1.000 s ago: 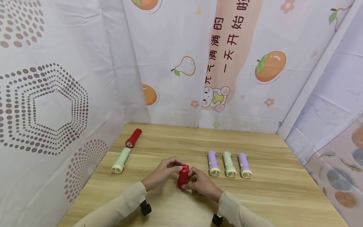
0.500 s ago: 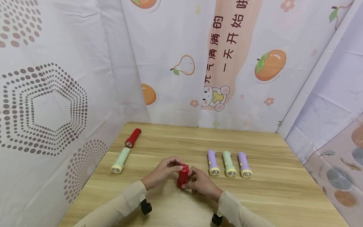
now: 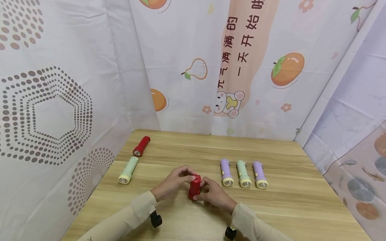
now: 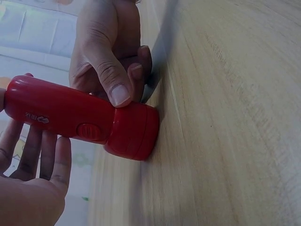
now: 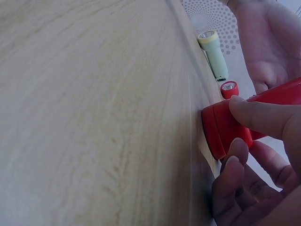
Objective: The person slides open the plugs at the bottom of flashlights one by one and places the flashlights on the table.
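Observation:
A red flashlight (image 3: 194, 189) stands upright on the wooden table, lens end down, between both hands. My left hand (image 3: 172, 184) holds its upper end, with the thumb on top; in the left wrist view, the fingers of that hand (image 4: 35, 193) lie along the red body near a slide switch. Down at the wide head, my right hand (image 3: 216, 194) pinches it, and the right wrist view shows the right thumb (image 5: 258, 115) pressed on the red head (image 5: 221, 129). The lens faces the tabletop and is hidden.
To the left on the table (image 3: 181, 147) lie another red flashlight (image 3: 141, 146) and a mint green flashlight (image 3: 128, 170). A purple flashlight (image 3: 226, 171), a mint one (image 3: 243, 173) and another purple one (image 3: 260, 174) lie in a row at right. Printed curtains (image 3: 187, 40) enclose the table.

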Motion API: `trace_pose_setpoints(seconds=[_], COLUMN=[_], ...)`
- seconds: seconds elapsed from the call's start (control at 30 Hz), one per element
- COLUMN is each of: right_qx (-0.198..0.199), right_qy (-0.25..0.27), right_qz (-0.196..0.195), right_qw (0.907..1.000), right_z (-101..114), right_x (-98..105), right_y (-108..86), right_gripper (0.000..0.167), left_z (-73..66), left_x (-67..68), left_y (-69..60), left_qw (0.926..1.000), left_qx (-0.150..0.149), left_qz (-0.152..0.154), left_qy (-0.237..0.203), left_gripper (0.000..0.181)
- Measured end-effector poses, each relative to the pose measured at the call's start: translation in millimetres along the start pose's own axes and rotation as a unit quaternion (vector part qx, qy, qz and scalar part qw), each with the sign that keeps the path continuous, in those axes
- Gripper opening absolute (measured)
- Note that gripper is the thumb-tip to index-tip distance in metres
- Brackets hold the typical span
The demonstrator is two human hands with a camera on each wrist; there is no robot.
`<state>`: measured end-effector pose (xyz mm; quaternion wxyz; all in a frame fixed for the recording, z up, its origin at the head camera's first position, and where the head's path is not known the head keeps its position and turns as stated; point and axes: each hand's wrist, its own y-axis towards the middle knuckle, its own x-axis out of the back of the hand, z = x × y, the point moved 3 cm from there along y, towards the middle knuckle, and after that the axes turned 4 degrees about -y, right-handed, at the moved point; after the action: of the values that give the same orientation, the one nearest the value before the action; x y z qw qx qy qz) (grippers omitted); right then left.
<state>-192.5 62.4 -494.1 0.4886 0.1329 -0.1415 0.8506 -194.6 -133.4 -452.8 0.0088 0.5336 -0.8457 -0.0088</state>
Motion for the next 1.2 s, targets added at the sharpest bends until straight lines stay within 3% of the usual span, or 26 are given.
trace_pose_setpoints(seconds=[0.47, 1.2], right_qx=[-0.004, -0.004], right_qy=[0.005, 0.006], right_qz=[0.005, 0.004], right_qw=[1.0, 1.0], right_z=[3.2, 4.5], right_x=[1.4, -1.1], right_y=[-2.0, -2.6], right_gripper=[0.039, 0.039], left_z=[-2.0, 2.4], left_x=[-3.4, -7.0], left_y=[2.9, 6.2], left_qw=[0.9999, 0.9996], left_qx=[0.001, -0.012], left_qz=[-0.007, -0.025], left_qy=[0.014, 0.0], left_gripper=[0.024, 0.02])
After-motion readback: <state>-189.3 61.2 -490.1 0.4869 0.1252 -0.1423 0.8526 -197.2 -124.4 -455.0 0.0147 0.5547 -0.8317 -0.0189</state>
